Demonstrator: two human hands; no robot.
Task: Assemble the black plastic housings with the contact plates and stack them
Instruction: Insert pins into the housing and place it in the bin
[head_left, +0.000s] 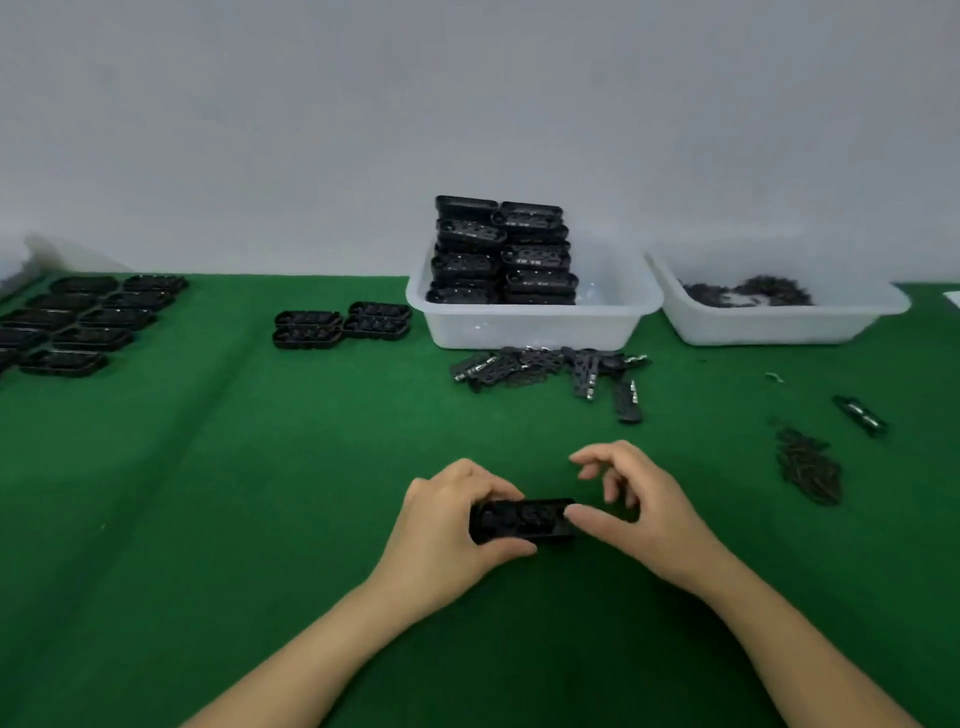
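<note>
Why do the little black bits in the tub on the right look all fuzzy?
In the head view, the whole picture is soft, so the small parts in the right tub blur together; the wide lens also bends the green table edge, and the light is even, with faint shadows under both hands.

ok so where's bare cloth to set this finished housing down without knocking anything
Widest bare cloth: between the far-left rows of housings and the left hand, in front of the four housings. A narrower patch lies between the right hand and the small dark parts heap. Crowded: the contact plates spread before the stacked bin.
</note>
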